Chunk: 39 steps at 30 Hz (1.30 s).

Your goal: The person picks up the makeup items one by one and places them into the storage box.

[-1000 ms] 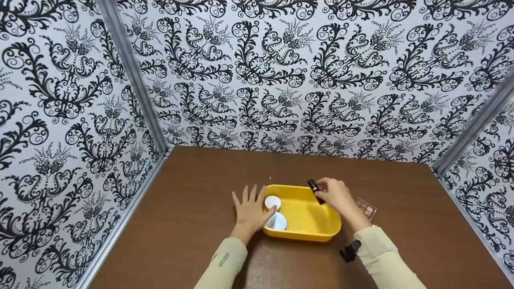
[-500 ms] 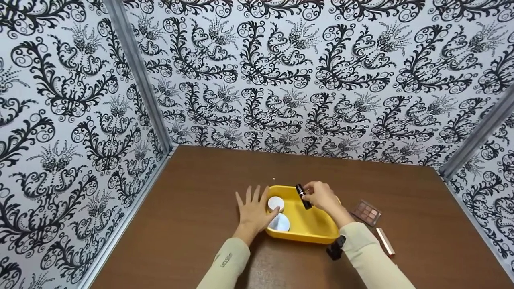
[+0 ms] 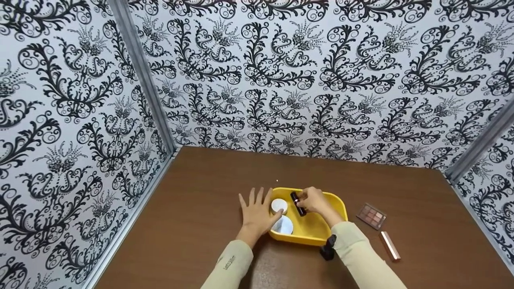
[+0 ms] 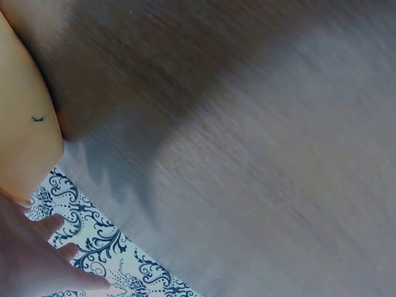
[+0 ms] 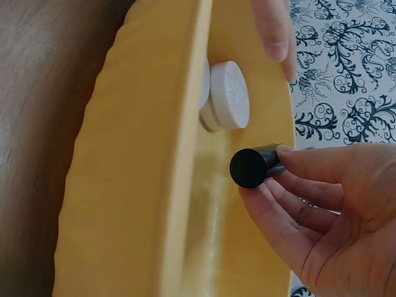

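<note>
Inside the yellow tray (image 3: 313, 226), my right hand (image 3: 315, 200) pinches a black lipstick (image 3: 298, 204) between thumb and fingers. The right wrist view shows the round end of the lipstick (image 5: 249, 168) over the tray's floor. My left hand (image 3: 257, 214) lies with spread, straight fingers against the tray's left end, its thumb reaching over the rim. Beside that thumb are a white-lidded jar (image 3: 279, 205) and a round white-blue container (image 3: 283, 225), partly covered by the hand. In the left wrist view, only part of the left hand (image 4: 37, 253) shows at the lower left.
Right of the tray, an eyeshadow palette (image 3: 371, 216) lies on the brown table (image 3: 192, 208). Nearer the right forearm is a slim pinkish tube (image 3: 389, 246). Patterned walls (image 3: 297, 80) enclose the table at the back and sides.
My right hand has carried the lipstick left and down into the tray, towards the white jar. The palette and pinkish tube have come out from behind the right arm. The left hand stays put.
</note>
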Each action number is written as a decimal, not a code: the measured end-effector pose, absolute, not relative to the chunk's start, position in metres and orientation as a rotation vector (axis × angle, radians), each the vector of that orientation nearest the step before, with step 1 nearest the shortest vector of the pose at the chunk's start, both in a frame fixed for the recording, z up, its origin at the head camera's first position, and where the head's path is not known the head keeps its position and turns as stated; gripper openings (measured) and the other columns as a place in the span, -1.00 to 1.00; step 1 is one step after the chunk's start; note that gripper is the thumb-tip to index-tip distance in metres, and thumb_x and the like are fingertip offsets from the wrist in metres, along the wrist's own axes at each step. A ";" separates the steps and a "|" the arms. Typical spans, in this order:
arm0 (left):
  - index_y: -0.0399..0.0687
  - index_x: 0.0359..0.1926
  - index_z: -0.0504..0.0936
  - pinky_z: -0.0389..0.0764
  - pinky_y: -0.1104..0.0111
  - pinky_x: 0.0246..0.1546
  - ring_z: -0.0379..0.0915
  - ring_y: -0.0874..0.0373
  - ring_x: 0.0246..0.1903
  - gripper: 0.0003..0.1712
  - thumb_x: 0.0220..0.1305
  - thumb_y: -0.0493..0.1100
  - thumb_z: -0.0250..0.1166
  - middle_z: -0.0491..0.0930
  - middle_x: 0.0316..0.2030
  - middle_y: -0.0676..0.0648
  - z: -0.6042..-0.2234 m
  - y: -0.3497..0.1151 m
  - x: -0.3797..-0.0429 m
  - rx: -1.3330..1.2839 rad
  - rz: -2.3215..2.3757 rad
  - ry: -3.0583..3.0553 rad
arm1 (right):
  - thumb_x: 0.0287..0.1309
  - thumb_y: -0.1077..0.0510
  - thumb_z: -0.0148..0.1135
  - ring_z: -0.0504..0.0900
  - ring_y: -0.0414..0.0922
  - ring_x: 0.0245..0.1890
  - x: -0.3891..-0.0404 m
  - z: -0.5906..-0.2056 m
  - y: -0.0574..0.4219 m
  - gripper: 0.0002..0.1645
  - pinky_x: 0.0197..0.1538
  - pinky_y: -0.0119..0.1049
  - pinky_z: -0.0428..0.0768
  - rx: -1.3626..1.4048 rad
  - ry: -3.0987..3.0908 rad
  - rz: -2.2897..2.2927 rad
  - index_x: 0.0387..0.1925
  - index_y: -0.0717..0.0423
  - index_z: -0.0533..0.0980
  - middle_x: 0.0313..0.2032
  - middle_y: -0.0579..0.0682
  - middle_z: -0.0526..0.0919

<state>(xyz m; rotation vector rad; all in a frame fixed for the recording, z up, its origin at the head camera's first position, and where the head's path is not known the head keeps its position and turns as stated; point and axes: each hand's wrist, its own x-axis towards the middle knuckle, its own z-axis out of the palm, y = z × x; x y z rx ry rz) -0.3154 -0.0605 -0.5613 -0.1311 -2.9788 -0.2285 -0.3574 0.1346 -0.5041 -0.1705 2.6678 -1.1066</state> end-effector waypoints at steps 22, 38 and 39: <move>0.26 0.55 0.11 -0.07 -0.37 0.41 0.05 -0.14 0.52 -0.05 0.27 0.55 -0.09 0.22 0.51 -0.05 -0.557 -0.061 -0.314 -0.151 -0.120 -2.964 | -0.04 0.32 0.44 0.74 0.02 -0.27 -0.360 -0.536 0.120 -0.70 -0.18 -0.16 0.70 -0.333 2.831 -0.853 -0.18 0.32 0.69 -0.28 0.18 0.78; 0.25 0.55 0.12 -0.06 -0.36 0.42 0.03 -0.15 0.52 -0.05 0.27 0.56 -0.12 0.21 0.51 -0.07 -0.556 -0.061 -0.313 -0.147 -0.153 -2.968 | 0.12 0.29 0.35 0.66 -0.12 -0.45 -0.353 -0.526 0.130 -0.74 -0.32 -0.29 0.66 -0.301 2.741 -0.900 -0.14 0.34 0.67 -0.26 0.16 0.76; 0.25 0.55 0.12 -0.07 -0.36 0.42 0.03 -0.14 0.53 -0.05 0.27 0.56 -0.12 0.21 0.51 -0.07 -0.555 -0.060 -0.313 -0.147 -0.157 -2.970 | 0.12 0.29 0.34 0.64 -0.12 -0.47 -0.353 -0.525 0.131 -0.73 -0.34 -0.31 0.65 -0.299 2.737 -0.903 -0.13 0.34 0.66 -0.25 0.16 0.76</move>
